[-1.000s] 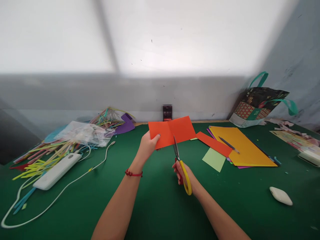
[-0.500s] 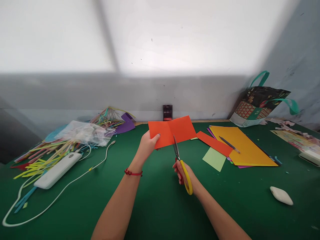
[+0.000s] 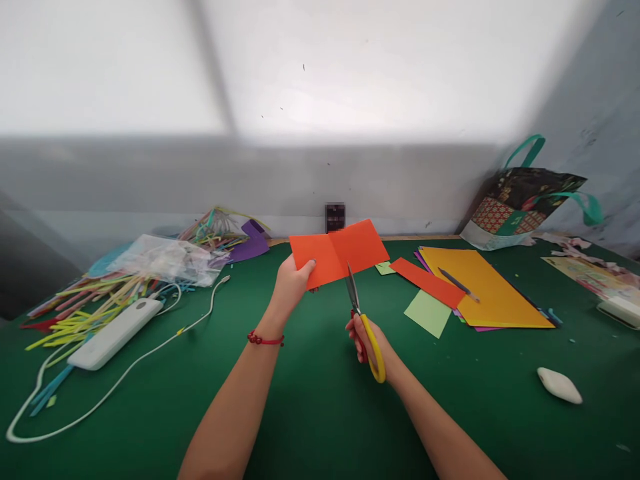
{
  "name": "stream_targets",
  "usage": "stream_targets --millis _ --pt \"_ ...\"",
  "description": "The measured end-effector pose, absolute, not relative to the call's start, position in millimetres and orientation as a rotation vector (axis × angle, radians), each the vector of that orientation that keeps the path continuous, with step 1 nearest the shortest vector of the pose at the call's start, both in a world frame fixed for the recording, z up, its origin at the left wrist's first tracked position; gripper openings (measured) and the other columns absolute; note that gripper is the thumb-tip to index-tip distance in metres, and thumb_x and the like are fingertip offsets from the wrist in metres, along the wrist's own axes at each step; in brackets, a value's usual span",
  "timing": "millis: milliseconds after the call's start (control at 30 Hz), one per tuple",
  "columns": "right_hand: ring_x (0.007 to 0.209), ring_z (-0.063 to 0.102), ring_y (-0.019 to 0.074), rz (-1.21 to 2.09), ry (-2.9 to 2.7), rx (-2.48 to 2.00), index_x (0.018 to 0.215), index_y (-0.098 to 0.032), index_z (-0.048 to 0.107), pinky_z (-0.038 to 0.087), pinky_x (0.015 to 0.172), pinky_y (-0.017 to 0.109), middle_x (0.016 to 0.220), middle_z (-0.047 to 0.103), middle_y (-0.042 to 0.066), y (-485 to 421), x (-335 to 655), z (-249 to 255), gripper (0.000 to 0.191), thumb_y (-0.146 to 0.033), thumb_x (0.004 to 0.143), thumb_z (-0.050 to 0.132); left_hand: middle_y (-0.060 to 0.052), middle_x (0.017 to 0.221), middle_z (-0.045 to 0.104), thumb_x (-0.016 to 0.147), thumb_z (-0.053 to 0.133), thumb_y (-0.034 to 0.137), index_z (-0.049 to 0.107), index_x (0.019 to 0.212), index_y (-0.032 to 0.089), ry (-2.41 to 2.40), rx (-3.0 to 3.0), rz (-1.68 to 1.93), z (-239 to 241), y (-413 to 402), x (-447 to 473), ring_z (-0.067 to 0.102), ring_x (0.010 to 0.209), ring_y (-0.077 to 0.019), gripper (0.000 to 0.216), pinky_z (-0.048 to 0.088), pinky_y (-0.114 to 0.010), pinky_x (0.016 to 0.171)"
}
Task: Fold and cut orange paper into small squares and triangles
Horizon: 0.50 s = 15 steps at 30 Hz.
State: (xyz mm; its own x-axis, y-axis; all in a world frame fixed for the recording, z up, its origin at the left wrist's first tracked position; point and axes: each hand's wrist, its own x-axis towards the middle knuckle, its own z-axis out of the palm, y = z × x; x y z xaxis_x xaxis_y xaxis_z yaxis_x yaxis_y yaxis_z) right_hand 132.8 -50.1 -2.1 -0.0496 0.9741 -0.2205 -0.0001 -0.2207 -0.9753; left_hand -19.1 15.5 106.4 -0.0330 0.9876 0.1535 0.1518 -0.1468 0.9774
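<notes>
My left hand [image 3: 294,283] pinches the left part of an orange sheet of paper [image 3: 360,247], with the thumb on top. A crease runs down the sheet's middle, and the sheet is held up above the table. In my right hand [image 3: 367,340] is a pair of scissors [image 3: 373,350] with yellow and red handles, pointing away from me. Their blades meet the sheet's lower edge in the picture, right of the crease. To the right lie an orange paper strip [image 3: 427,283] and a pale green paper square [image 3: 429,313].
On the green table [image 3: 310,413], a pencil [image 3: 457,283] rests on yellow paper [image 3: 500,293]. A white power bank [image 3: 117,333] with a cable and many paper strips [image 3: 85,300] lie left. A bag [image 3: 525,207] stands back right; a white case [image 3: 560,385] sits front right.
The orange sheet has shifted slightly left relative to the scissors, and my left hand with it. The view has tipped down a little. Both holds are unchanged.
</notes>
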Motion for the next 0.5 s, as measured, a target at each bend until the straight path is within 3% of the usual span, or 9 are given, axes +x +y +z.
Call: stream_targets --millis 500 --pt "0.033 0.035 0.0054 1.428 -1.120 -1.334 0.073 -0.020 0.047 0.032 0.031 0.021 0.050 0.040 -0.007 -51.3 134.4 -0.5 0.062 -0.080 0.062 0.043 -0.003 0.065 0.059 0.071 0.052 0.026 0.052 0.077 0.016 1.253 1.502 1.208 103.4 14.4 -15.6 0.050 0.041 -0.0110 0.012 0.042 -0.024 0.039"
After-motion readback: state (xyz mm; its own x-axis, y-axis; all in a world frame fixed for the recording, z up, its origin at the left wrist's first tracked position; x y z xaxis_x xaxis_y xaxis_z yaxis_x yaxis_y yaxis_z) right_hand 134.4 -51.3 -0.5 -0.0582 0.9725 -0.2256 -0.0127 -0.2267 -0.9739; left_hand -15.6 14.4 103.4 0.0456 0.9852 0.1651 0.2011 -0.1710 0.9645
